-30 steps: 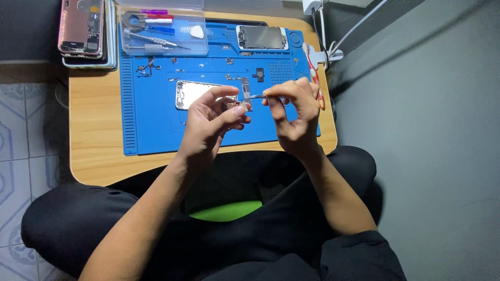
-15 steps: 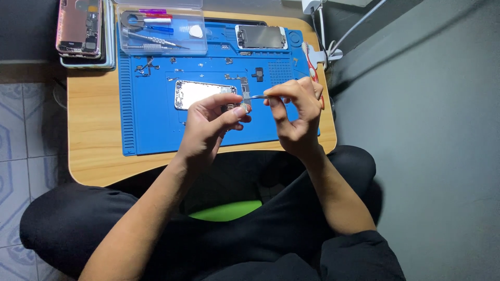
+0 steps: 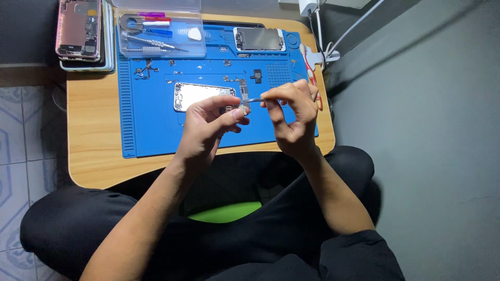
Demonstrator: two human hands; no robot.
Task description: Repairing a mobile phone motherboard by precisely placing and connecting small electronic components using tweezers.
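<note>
Right hand [image 3: 294,117] pinches a pair of slim metal tweezers [image 3: 255,100], whose long axis runs nearly level, pointing leftward to the left hand [image 3: 208,125]. That hand is closed in a pinch on a small phone part [image 3: 240,109], thumb and forefinger holding it just above the blue work mat [image 3: 151,130]. Tweezer tips meet the part from its right side. Behind the hands, an open phone housing [image 3: 195,94] lies flat on the mat, with a clear tool box [image 3: 161,34] farther back.
</note>
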